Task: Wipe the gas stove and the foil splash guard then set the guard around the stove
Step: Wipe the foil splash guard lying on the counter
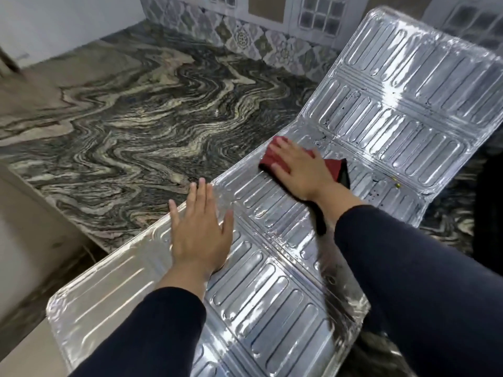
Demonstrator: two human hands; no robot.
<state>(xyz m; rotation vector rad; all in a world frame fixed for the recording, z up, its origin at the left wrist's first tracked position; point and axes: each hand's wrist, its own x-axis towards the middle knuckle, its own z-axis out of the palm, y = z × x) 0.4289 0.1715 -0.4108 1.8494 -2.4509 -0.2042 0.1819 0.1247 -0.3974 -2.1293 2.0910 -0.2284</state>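
The silver foil splash guard point(272, 281) lies unfolded across the marbled counter, its far panel point(402, 85) tilted up toward the wall. My left hand point(200, 229) lies flat with fingers spread on the guard's left edge. My right hand point(299, 172) presses a dark red cloth point(275, 159) onto the middle panel, palm down over it. Small dark specks dot the foil near the fold to the right of the cloth. A dark shape at the far right edge point(490, 213) may be the stove; I cannot tell.
The marbled stone counter point(130, 126) stretches to the left and back. Patterned tiles point(245, 36) line the back wall, with glass-block windows above. The counter's front edge drops away at the lower left point(54, 235).
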